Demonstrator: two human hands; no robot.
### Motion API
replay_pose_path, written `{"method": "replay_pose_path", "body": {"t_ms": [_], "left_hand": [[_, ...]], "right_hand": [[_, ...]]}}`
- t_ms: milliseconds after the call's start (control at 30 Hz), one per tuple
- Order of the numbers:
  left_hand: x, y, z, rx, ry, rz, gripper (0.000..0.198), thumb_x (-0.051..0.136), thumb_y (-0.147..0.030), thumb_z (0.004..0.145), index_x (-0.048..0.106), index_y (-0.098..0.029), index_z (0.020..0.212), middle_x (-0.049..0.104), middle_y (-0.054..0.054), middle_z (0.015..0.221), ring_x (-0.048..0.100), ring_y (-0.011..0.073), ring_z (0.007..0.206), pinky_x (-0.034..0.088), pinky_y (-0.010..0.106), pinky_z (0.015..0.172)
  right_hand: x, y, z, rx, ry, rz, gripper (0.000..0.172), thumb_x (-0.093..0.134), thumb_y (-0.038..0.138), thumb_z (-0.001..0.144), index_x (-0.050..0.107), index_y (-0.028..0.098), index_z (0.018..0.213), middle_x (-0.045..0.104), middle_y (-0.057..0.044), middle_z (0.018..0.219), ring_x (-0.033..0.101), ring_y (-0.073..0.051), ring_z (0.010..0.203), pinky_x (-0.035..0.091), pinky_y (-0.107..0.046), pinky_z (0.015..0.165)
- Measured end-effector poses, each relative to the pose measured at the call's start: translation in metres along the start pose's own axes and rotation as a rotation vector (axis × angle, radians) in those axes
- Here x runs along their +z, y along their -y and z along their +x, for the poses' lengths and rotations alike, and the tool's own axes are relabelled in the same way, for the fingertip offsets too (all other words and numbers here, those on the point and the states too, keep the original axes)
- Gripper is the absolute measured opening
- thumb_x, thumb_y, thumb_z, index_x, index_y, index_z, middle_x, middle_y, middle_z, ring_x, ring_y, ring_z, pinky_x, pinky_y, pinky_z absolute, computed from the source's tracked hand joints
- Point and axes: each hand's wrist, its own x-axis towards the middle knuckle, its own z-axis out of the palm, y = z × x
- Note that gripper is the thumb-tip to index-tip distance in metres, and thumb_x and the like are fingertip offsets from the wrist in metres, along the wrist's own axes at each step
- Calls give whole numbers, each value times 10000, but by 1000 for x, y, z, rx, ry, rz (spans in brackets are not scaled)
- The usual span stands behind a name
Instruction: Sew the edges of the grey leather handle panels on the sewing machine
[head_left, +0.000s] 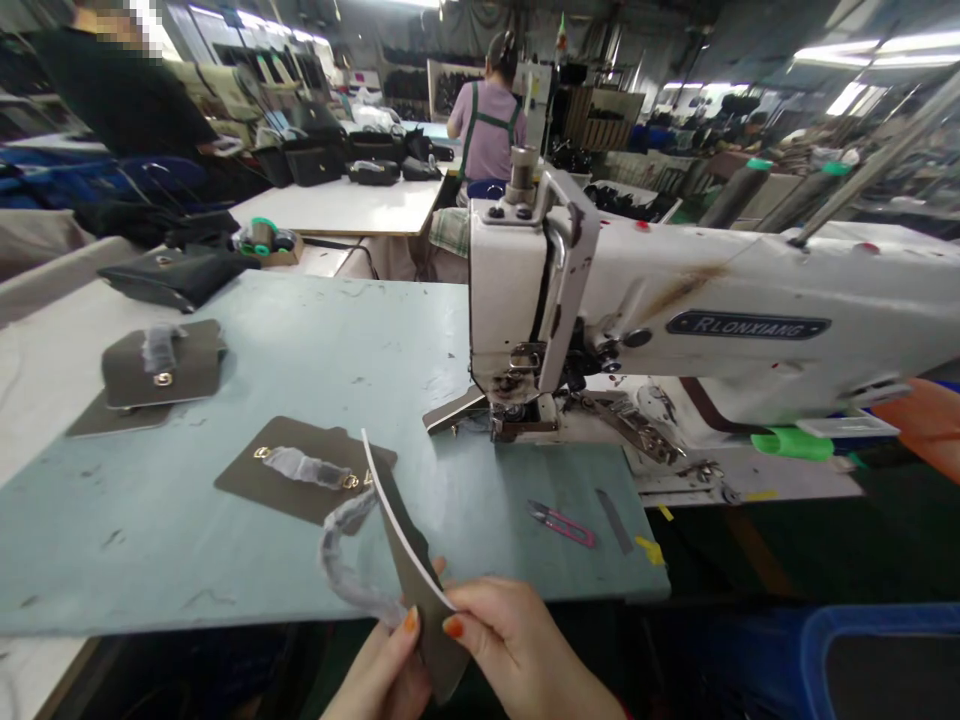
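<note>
Blue-green covering, scuffed and flecked, spreads over the tabletop (337, 340) in a crowded workshop. A white sewing machine (720, 280) stands along its right side. Beyond, a person in a purple top (491, 120) faces away near a white tabletop (337, 205) bearing dark bags.

At the near edge, a grey-brown panel (416, 580) is held tilted, its lower end past the edge and its tip over the tabletop. The left hand (386, 665) has its fingers closed on the panel's left side; the right hand (517, 640) pinches the white-edged right side between thumb and fingers. A plastic-wrapped handle (337, 560) loops out leftward.

Just behind the tip lies a flat panel (292, 490). Open surface runs from the held panel to the pink snips (566, 525), near the front right corner. Below that corner sits a blue bin (817, 640).
</note>
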Motion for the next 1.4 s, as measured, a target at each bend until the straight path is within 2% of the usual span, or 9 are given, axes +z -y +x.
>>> {"method": "replay_pose_path", "body": {"t_ms": [100, 267, 400, 600, 767, 967, 1067, 1267, 1400], "left_hand": [[34, -31, 20, 97, -144, 64, 520, 811, -391, 692, 668, -241, 1169, 729, 65, 1083, 678, 249, 988, 552, 311, 843], [66, -83, 69, 267, -176, 269, 333, 827, -365, 646, 652, -117, 784, 663, 29, 646, 586, 143, 519, 494, 238, 473], [82, -109, 109, 330, -161, 399, 325, 811, -351, 665, 628, -118, 799, 647, 10, 662, 561, 110, 550, 463, 201, 502], [99, -122, 145, 311, -89, 402, 352, 802, -315, 641, 650, -133, 901, 707, 37, 781, 617, 147, 610, 500, 243, 575], [107, -127, 156, 339, -104, 452, 343, 820, -279, 555, 650, -124, 810, 712, 45, 696, 645, 196, 623, 518, 271, 585], [114, -128, 159, 476, -27, 484, 408, 807, -291, 629, 687, -167, 999, 733, 69, 1052, 643, 236, 1038, 488, 303, 929], [118, -129, 155, 473, -2, 512, 397, 796, -320, 676, 692, -164, 1027, 721, 83, 1089, 612, 256, 1107, 455, 335, 990], [113, -137, 147, 373, 138, 626, 285, 762, -325, 739, 714, -140, 950, 733, 82, 902, 648, 242, 910, 506, 348, 890], [97, -143, 144, 177, 208, 738, 216, 769, -317, 740, 711, -124, 819, 682, 47, 725, 597, 156, 659, 481, 228, 596]], "right_hand": [[1, 4, 16, 15, -127, 56, 313, 459, 374, 986, 700, 184, 926, 698, -32, 805, 637, -152, 735, 415, -199, 640], [-6, -3, 52, 180, -329, 44, 374, 477, 415, 961, 576, 160, 707, 629, -16, 593, 584, -116, 537, 367, -181, 502], [-20, -10, 82, 221, -388, 201, 334, 464, 362, 950, 543, 165, 693, 675, -38, 619, 572, -102, 508, 382, -165, 480], [-32, -26, 101, 215, -486, 311, 412, 457, 454, 953, 547, 157, 681, 691, -70, 602, 570, -107, 467, 372, -167, 435], [-28, -34, 107, 234, -574, 366, 466, 485, 527, 934, 613, 130, 726, 688, -68, 569, 554, -96, 414, 361, -158, 403], [-29, -33, 108, 215, -625, 393, 541, 482, 581, 917, 631, 122, 672, 681, -74, 541, 550, -90, 403, 363, -154, 404], [-29, -34, 106, 200, -624, 382, 552, 473, 578, 926, 631, 121, 659, 683, -72, 548, 536, -83, 402, 371, -155, 413], [-29, -36, 103, 172, -596, 389, 511, 455, 554, 948, 619, 125, 723, 682, -55, 575, 551, -80, 431, 394, -145, 426], [-32, -31, 100, 164, -557, 443, 502, 484, 546, 933, 619, 120, 704, 688, -60, 625, 555, -79, 468, 412, -141, 429]]}}
